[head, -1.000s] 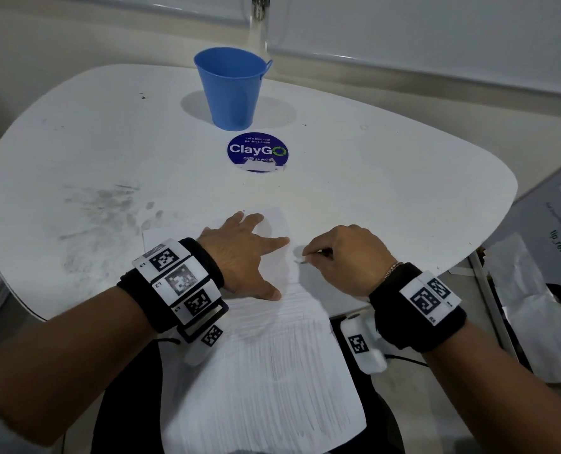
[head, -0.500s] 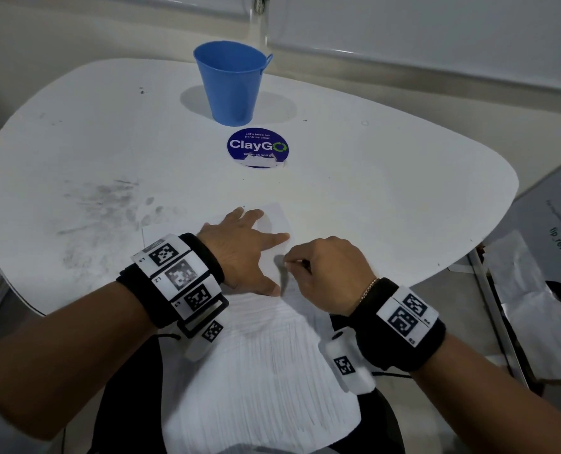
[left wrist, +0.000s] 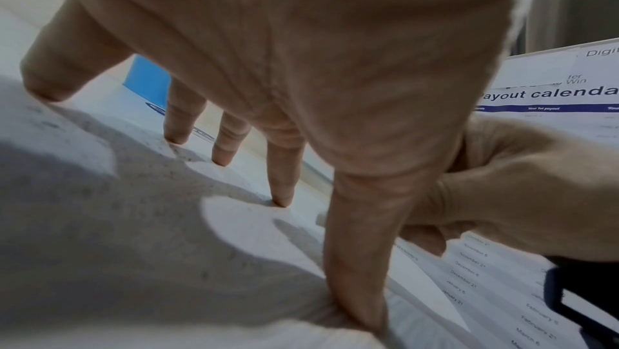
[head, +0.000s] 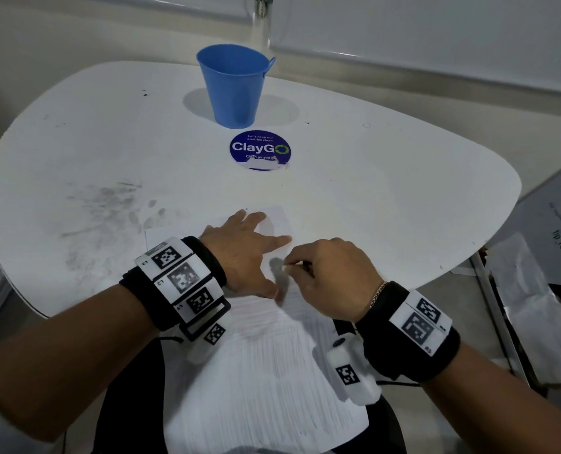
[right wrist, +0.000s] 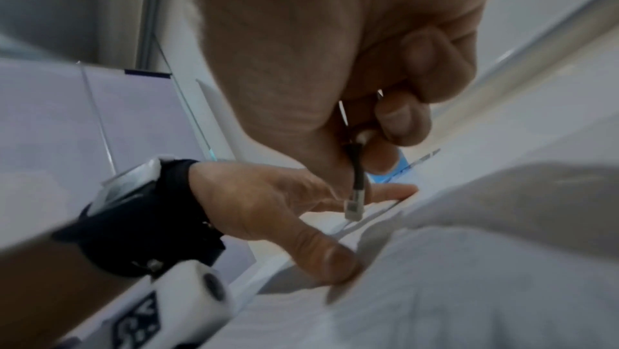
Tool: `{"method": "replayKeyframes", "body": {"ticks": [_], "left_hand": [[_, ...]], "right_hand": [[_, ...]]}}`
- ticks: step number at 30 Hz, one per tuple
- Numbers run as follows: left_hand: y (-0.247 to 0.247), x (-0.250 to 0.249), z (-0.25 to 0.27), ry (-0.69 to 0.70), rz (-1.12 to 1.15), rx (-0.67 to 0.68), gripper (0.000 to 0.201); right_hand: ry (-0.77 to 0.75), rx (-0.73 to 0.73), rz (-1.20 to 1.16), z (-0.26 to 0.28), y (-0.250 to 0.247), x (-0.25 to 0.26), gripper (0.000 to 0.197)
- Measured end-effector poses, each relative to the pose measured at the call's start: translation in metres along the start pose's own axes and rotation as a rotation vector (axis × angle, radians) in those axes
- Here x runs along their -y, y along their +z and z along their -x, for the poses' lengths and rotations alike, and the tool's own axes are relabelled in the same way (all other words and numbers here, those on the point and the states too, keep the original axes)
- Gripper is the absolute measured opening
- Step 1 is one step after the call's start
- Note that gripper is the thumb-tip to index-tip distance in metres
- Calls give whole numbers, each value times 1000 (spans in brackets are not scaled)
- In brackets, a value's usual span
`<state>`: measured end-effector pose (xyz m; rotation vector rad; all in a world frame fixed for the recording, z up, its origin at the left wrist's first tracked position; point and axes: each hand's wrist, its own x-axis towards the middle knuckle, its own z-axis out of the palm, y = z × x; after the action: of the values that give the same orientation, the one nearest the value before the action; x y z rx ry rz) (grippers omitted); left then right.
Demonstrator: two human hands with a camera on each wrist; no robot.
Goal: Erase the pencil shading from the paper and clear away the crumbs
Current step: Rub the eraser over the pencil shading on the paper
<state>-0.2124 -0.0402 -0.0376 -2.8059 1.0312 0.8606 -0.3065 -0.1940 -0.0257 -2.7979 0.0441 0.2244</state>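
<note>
1. On the table [head: 387,178], the paper [head: 272,371] lies under my flat, spread left hand [head: 244,253]; I should press firmly.
2. My right hand [head: 329,278] pinches the pencil eraser [right wrist: 353,209]; short, light strokes should avoid tearing.

White paper [head: 266,381] with faint pencil shading, overhanging table edge
</note>
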Motion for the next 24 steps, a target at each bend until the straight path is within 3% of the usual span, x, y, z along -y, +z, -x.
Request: {"method": "replayKeyframes", "body": {"ticks": [3,7,14,24], "left_hand": [[2,1,1,-7,-1,-15,99],[-1,6,3,2,-20,-72,98],[-22,28,10,-16,-41,-13,116],[-16,39,5,-165,18,30,119]], "right_hand": [[-4,48,-16,2,7,4,21],[13,-46,8,-5,10,-3,22],[52,-167,-64,-12,3,-11,22],[-22,-29,-31,8,-11,7,25]]}}
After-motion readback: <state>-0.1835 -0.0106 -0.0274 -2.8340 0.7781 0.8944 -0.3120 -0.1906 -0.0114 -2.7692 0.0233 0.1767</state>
